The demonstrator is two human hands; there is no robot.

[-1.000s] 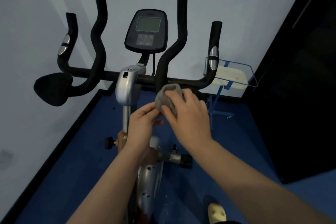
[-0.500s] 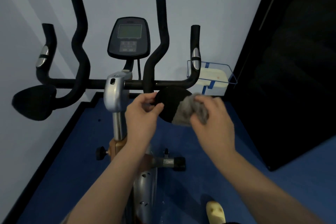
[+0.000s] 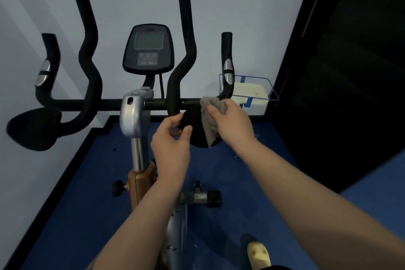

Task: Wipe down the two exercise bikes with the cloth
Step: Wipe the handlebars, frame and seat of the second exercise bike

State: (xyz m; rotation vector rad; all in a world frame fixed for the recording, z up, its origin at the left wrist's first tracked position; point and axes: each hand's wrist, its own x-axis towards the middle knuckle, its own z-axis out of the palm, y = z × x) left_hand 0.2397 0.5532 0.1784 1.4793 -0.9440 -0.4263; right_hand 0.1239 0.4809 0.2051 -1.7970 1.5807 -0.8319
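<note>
Head view. One exercise bike (image 3: 140,129) fills the frame, its handlebar crossbar (image 3: 105,104) running level below the console (image 3: 149,49). No second bike in sight.

Grey cloth (image 3: 211,120) sits at the right end of the crossbar, draped down over the black elbow pad (image 3: 194,129). Right hand (image 3: 232,125): fingers curled, grip clamped on the cloth and pressing it to the pad. Left hand (image 3: 171,140): thumb and fingers pinch the pad's near edge, apparently steadying it.

Handling, by judgement: the cloth looks soft, light and limp; it bunches and hangs, so hold it as a wad under the palm, not by a corner. The pad looks padded and may swivel, hence the second hand. Foam bars would likely drag on the cloth; the console's smooth face less so.

A wire rack (image 3: 269,89) stands behind, on the blue floor (image 3: 65,215).
</note>
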